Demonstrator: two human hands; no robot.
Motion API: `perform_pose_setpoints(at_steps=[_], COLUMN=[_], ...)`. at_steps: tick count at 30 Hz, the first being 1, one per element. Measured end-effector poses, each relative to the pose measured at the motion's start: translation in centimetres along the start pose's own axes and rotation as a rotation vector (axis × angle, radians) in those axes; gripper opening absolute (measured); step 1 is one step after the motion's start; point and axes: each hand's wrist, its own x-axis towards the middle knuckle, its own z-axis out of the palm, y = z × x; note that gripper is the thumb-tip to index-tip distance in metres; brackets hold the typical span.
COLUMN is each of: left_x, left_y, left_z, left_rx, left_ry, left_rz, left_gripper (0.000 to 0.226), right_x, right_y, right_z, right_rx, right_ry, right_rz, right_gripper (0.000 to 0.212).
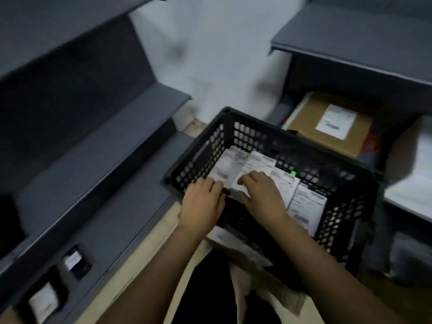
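The packet (228, 166) lies far left in the basket (346, 206), long axis running near to far, just beyond both grips. The right grip (261, 195) curls its fingers on the packet's near edge. The left grip (203, 203) touches alongside, its hold too blurred to tell. Four white packets show in the basket. One brown box (327, 122) sits far right.

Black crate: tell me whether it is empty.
No: several white-labelled packages sit inside the black crate, and the right hand rests on them.
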Motion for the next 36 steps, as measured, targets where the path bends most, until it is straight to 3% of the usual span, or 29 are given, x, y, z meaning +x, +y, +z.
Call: perform_pose_setpoints(at_steps=[8, 17, 27, 36], left_x=[-16.2, -31.4, -40.3, -45.5], left_y=[-1.7, -5.3, -18.7, -33.8], left_z=[-8.8, -13.5, -15.2, -15.0], left_rx=[0.18, 0.313, 0.312, 0.214], left_ry=[0.102, 0.183, 0.209, 0.132], left_rz=[-0.553, -0.948, -1.054, -1.006], left_gripper=[0.031, 0.02, 0.019, 0.02], right_x=[-2.7, -7.0, -4.8, -0.6], right_y=[-13.6, -28.0, -41.7, -50.9], right_z=[0.3, 5.1, 13.9, 22.6], right_rx=[0.118, 0.184, 0.137, 0.06], right_ry=[-0.025, -0.242, -0.378, -0.445], right_rz=[-0.522, -0.842, -0.892, -0.709], right_gripper=[0.021, 0.024, 0.028, 0.026])
